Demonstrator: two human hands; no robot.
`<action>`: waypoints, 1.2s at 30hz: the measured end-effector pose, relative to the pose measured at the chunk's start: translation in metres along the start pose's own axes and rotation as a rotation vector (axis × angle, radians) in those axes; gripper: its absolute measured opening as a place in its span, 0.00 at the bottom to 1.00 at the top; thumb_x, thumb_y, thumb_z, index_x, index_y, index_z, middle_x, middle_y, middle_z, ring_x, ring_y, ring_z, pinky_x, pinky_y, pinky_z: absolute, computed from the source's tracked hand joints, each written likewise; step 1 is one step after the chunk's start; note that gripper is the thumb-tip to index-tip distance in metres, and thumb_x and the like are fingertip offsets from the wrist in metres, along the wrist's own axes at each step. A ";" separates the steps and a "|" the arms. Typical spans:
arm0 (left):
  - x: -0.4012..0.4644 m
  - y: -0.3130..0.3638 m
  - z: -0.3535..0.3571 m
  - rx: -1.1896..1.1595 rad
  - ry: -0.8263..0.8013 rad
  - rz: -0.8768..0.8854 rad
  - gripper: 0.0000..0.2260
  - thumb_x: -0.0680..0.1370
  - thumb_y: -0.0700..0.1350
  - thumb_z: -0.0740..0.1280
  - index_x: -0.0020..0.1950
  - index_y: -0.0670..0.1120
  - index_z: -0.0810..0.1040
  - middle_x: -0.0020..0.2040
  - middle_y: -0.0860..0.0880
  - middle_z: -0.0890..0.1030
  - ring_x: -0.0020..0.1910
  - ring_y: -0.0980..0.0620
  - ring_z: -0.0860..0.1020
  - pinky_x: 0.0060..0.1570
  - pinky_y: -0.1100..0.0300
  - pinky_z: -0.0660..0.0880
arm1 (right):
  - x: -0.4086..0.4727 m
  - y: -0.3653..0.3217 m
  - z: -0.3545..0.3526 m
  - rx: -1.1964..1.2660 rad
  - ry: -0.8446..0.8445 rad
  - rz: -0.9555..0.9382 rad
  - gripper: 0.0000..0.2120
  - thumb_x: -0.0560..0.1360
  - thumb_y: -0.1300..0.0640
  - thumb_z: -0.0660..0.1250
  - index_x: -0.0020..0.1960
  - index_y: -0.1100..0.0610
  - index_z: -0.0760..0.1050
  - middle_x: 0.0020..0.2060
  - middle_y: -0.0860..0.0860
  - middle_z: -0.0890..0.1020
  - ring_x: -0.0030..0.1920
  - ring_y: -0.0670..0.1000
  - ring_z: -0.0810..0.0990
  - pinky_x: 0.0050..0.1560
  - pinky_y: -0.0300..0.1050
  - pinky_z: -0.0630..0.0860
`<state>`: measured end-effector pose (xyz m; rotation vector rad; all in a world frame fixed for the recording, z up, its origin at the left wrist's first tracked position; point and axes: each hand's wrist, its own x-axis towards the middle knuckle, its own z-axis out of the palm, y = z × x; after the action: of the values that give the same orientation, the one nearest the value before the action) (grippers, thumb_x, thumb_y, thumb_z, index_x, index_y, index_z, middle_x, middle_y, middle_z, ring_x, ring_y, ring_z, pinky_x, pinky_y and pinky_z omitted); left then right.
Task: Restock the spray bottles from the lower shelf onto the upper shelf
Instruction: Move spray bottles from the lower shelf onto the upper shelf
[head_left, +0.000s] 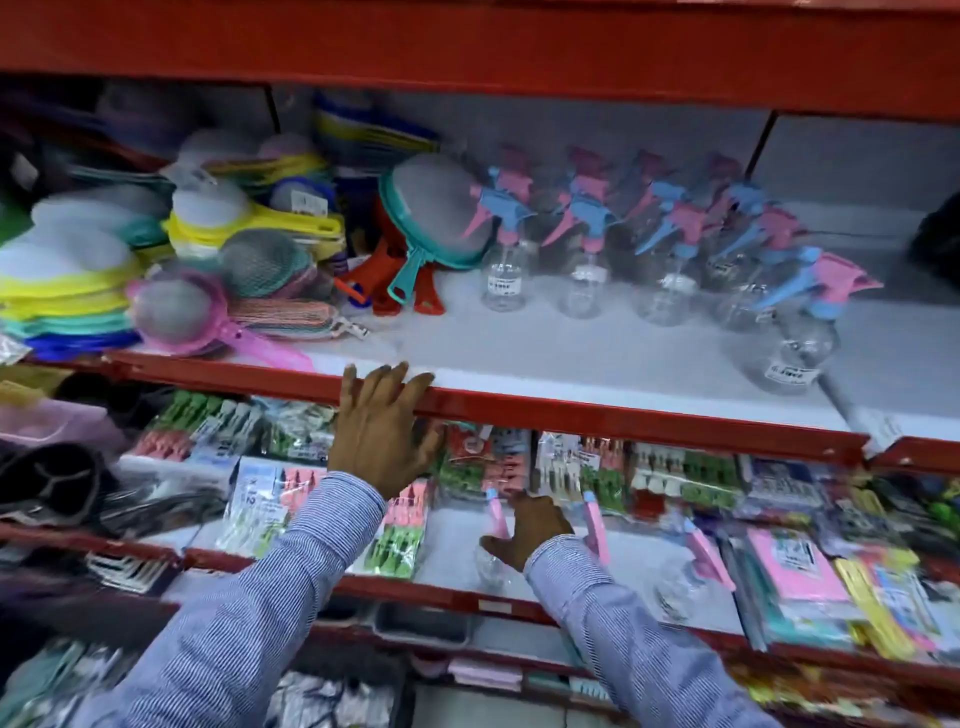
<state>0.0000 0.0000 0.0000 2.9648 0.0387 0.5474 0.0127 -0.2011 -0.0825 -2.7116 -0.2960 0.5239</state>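
Observation:
Several clear spray bottles (587, 249) with pink and blue trigger heads stand in rows on the upper shelf (519, 353), right of centre. One more (802, 332) stands nearer the front edge at the right. On the lower shelf (457, 540), clear spray bottles lie on their sides: one (493, 540), another (592, 525) and a third (696, 561). My left hand (382, 431) rests flat, fingers spread, against the red front edge of the upper shelf. My right hand (530, 530) is down on the lower shelf, fingers closing around the leftmost lying bottle.
Piles of coloured plastic sieves (218, 260) fill the left half of the upper shelf. Packets of clothes pegs (675, 478) hang and lie along the lower shelf. Pink and yellow packs (810, 582) crowd its right end. Bare white shelf surface lies in front of the standing bottles.

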 end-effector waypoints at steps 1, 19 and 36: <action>-0.001 -0.001 -0.001 -0.016 0.000 0.008 0.28 0.69 0.60 0.57 0.67 0.50 0.71 0.67 0.41 0.75 0.67 0.41 0.70 0.73 0.36 0.54 | 0.001 -0.004 0.005 -0.001 -0.044 0.033 0.28 0.67 0.41 0.71 0.60 0.57 0.74 0.57 0.57 0.78 0.59 0.58 0.78 0.58 0.48 0.75; 0.004 -0.006 0.001 -0.074 0.133 0.055 0.22 0.68 0.55 0.62 0.60 0.51 0.77 0.54 0.47 0.82 0.56 0.44 0.77 0.65 0.42 0.65 | -0.076 -0.058 -0.143 0.088 0.161 -0.116 0.15 0.60 0.49 0.76 0.41 0.57 0.82 0.37 0.53 0.85 0.34 0.50 0.81 0.30 0.38 0.72; 0.003 -0.003 0.007 -0.074 0.140 -0.025 0.21 0.68 0.56 0.67 0.60 0.53 0.76 0.58 0.50 0.81 0.59 0.47 0.77 0.69 0.38 0.64 | 0.046 -0.089 -0.223 0.553 0.538 -0.155 0.16 0.62 0.48 0.79 0.46 0.53 0.83 0.43 0.51 0.86 0.43 0.49 0.81 0.45 0.37 0.69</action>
<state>0.0058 0.0021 -0.0058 2.8459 0.0665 0.7352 0.1303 -0.1761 0.1309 -2.1559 -0.1767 -0.1620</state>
